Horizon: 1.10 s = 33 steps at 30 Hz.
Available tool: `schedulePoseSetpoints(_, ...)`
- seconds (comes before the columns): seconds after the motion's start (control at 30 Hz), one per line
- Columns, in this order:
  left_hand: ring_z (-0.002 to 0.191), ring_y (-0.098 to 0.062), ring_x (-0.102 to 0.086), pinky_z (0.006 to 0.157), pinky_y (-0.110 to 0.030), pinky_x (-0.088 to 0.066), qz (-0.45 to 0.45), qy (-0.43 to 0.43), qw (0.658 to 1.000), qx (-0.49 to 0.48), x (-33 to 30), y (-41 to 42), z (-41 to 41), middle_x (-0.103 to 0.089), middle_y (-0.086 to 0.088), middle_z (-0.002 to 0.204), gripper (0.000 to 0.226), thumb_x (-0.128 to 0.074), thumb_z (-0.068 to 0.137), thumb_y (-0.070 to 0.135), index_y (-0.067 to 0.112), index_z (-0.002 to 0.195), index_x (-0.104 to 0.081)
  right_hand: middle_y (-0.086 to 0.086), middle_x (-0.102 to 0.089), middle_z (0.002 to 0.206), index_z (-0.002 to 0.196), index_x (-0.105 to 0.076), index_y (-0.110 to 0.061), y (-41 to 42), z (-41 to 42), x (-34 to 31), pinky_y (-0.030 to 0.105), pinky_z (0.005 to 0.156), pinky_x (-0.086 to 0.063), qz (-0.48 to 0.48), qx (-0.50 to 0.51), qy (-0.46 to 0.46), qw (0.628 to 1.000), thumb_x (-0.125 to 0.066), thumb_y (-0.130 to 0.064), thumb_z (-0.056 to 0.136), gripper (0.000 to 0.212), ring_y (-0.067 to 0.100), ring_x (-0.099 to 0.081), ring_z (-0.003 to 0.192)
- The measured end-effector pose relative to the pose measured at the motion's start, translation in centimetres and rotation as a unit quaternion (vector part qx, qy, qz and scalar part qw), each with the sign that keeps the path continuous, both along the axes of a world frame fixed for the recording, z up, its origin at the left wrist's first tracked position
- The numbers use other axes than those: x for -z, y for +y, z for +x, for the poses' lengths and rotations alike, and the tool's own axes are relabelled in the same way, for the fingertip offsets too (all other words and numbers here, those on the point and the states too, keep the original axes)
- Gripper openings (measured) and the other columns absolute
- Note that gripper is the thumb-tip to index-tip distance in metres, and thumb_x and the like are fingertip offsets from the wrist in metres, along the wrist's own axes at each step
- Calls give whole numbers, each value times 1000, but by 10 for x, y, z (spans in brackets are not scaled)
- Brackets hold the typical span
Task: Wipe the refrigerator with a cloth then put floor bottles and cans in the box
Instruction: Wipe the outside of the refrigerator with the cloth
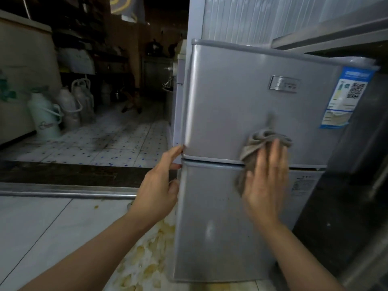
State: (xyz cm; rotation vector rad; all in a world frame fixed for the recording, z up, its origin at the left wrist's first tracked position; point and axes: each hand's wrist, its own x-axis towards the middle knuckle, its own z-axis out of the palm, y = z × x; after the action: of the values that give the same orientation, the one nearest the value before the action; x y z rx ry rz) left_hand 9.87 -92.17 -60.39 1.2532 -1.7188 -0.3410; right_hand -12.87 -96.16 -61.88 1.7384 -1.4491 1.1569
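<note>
A small silver two-door refrigerator stands in front of me, right of centre. My right hand presses a crumpled grey cloth flat against its front, across the seam between the upper and lower doors. The hand is blurred. My left hand rests on the refrigerator's left edge at that same seam, fingers spread and touching the door corner, holding nothing. No box is in view.
Several large plastic jugs and a pale green thermos stand on the tiled floor at the back left. A metal threshold rail crosses the floor. Yellow stains spread by the refrigerator's base. A dark cabinet stands at right.
</note>
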Motion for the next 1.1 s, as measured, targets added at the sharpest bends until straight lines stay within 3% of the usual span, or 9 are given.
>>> schedulePoseSetpoints(0.07, 113, 10, -49, 86, -2, -40, 8, 20, 1000, 12, 1, 0, 1, -45, 35, 126, 87, -56, 83, -3, 53, 137, -17, 20, -8, 155, 145, -21, -2, 2, -2, 3, 52, 115, -16, 0, 11, -80, 997, -44, -13, 90, 61, 39, -6, 143)
schedulePoseSetpoints(0.13, 114, 18, -41, 90, -12, -43, 10, 28, 999, 13, 1, -1, 0, -36, 41, 132, 87, -57, 84, -1, 49, 139, -13, 21, -8, 155, 145, -23, -3, 3, 22, 5, 52, 116, -13, -11, -21, -84, 996, -45, -11, 90, 60, 41, -4, 143)
schedulePoseSetpoints(0.2, 113, 24, -35, 94, -22, -42, 15, 39, 999, 13, 2, -2, 0, -32, 48, 128, 87, -57, 83, -2, 46, 141, -11, 15, -13, 155, 142, -31, -6, 5, 57, 9, 52, 115, -14, -22, -77, 7, 997, -53, -8, 87, 59, 42, -7, 142)
schedulePoseSetpoints(0.27, 111, 26, -37, 93, -14, -37, 21, 61, 998, 20, 3, -5, 1, -39, 45, 123, 88, -55, 82, -4, 45, 141, -12, 7, -18, 154, 140, -34, -15, 7, 89, 15, 48, 116, -11, -19, -106, 99, 989, -55, -8, 85, 59, 35, -10, 142)
schedulePoseSetpoints(0.37, 98, 27, -47, 77, 3, -36, 21, 93, 995, 12, 5, -8, 8, -48, 36, 121, 88, -51, 79, -9, 39, 143, -15, 0, -19, 153, 138, -41, -22, 5, 112, 13, 44, 116, -6, -8, -99, 123, 987, -42, -14, 82, 57, 28, -11, 143)
schedulePoseSetpoints(0.57, 115, 8, -49, 80, -3, -42, 26, 104, 994, 8, 16, -6, 9, -43, 26, 136, 90, -51, 83, -8, 47, 141, -10, -2, -24, 150, 138, -35, -24, -8, 74, 16, 48, 113, -15, -51, -108, 208, 971, -43, -12, 81, 59, 24, -18, 141)
schedulePoseSetpoints(0.77, 106, 18, -45, 69, -15, -50, -53, 76, 996, -6, 14, -3, -18, -39, 34, 130, 89, -54, 84, 0, 58, 136, -11, -1, -24, 149, 136, -36, -23, -10, 5, 24, 46, 115, -10, -70, -59, 179, 980, -50, -17, 88, 51, 23, -12, 143)
schedulePoseSetpoints(0.9, 116, -11, -53, 91, -41, -52, -55, 85, 994, -39, 21, -4, -34, -40, 13, 140, 81, -55, 86, 5, 51, 140, -17, 1, -19, 152, 139, -30, -22, -10, -38, 31, 46, 117, -6, -45, -36, 143, 988, -49, -18, 88, 54, 22, -4, 146)
schedulePoseSetpoints(1.1, 115, -18, -53, 91, -47, -51, -64, 74, 992, -75, 27, -8, -41, -42, 8, 138, 82, -57, 85, 7, 49, 141, -14, 17, -18, 154, 132, -29, -10, -9, -112, 40, 50, 115, -20, -2, 25, -70, 997, -54, -1, 86, 53, 34, -13, 143)
